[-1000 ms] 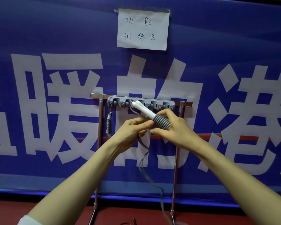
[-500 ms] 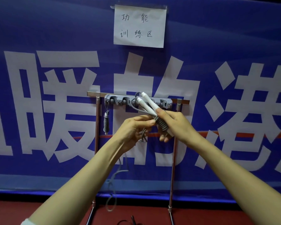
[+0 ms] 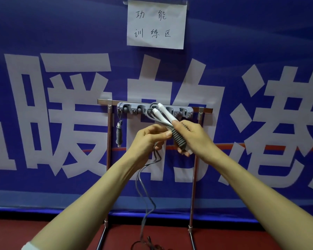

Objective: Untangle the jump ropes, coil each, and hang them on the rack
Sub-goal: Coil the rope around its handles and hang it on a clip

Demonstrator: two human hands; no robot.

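Banner [image 3: 61,33] bkgd; right hand [image 3: 193,138] half-covers handles [image 3: 163,114], cord [image 3: 139,186] cut off btm.

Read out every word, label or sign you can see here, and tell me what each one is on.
"功能 / 训练区": handwritten on the white paper sheet.
"暖", "的", "港": large white print on the blue banner; the characters at both its edges are cut off and unreadable.
Rack and jump rope handles: no text visible.
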